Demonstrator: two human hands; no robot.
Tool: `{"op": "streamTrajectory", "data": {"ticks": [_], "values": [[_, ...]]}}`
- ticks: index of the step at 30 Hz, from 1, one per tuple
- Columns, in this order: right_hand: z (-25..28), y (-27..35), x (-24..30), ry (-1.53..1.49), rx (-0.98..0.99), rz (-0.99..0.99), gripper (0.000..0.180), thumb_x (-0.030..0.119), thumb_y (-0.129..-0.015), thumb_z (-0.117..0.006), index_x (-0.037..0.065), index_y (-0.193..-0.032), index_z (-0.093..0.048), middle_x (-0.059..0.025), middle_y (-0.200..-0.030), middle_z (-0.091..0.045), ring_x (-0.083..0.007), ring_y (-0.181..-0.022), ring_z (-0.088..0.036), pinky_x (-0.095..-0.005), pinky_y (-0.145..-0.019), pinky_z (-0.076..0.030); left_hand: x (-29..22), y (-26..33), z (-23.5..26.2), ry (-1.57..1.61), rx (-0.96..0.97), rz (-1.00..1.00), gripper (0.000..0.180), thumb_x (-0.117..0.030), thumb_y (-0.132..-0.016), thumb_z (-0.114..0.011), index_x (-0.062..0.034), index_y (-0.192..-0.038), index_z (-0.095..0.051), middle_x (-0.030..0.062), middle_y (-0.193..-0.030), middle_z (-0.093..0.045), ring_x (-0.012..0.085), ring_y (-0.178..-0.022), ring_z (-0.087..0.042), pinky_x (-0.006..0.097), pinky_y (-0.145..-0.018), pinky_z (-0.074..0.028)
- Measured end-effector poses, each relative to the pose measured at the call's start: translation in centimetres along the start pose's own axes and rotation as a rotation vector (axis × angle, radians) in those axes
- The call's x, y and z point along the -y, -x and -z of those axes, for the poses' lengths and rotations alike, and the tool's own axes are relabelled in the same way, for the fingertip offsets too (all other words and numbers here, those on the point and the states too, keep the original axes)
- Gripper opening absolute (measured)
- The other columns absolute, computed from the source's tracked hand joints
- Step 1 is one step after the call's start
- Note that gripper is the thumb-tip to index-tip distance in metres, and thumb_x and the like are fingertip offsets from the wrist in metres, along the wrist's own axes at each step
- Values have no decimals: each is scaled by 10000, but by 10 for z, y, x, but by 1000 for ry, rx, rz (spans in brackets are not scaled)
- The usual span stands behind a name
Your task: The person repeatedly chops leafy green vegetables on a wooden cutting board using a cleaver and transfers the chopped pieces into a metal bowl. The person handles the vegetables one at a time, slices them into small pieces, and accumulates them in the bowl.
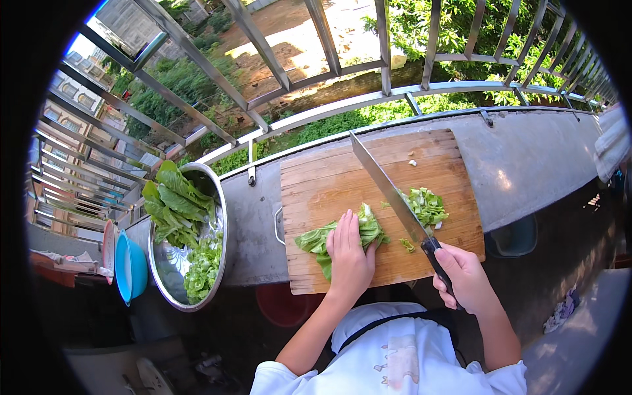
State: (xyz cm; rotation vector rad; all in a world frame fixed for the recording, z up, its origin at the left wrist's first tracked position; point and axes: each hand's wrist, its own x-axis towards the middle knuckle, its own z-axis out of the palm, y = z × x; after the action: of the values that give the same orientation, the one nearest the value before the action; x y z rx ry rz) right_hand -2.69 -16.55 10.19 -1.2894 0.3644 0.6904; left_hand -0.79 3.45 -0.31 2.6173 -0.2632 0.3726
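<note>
My left hand [349,253] presses down on a bunch of leafy greens [315,241], its fingers curled over the leaves. The bunch lies on the wooden cutting board [316,176], with cut ends showing just right of my fingers. My right hand [464,275] grips the black handle of a kitchen knife [388,187]. Its long, wide blade slants up and to the left across the board, apart from the bunch. Chopped greens [426,207] lie in a small heap beside the blade, partly behind it. A few loose scraps [407,245] rest between the bunch and the knife.
A steel bowl [222,230] at the left holds whole leaves [176,201] and chopped greens. Further left is a blue basin [130,268]. The board sits on a grey concrete ledge [526,158] beneath metal railings [316,33]. A red basin [286,306] stands below the ledge.
</note>
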Motion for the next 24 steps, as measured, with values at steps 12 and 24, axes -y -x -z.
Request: {"op": "streamTrajectory", "data": {"ticks": [12, 24], "values": [[-3, 53, -24, 30, 63, -18, 364, 196, -961, -455, 8, -1273, -459, 8, -602, -480, -31, -408, -390, -178, -372, -310, -13, 2, 7, -246, 98, -13, 589, -154, -773, -483, 116, -1282, -365, 250, -1380, -338, 337, -1308, -302, 418, -1061, -195], [-23, 43, -46, 283, 9, 37, 359, 209, -946, -490, 16, -1248, -464, 10, -654, -485, -55, -594, -428, -219, -557, -395, -11, 8, 0, -307, 90, -11, 594, -189, -778, -479, 119, -1275, -372, 249, -1360, -363, 341, -1291, -324, 411, -1058, -198]]}}
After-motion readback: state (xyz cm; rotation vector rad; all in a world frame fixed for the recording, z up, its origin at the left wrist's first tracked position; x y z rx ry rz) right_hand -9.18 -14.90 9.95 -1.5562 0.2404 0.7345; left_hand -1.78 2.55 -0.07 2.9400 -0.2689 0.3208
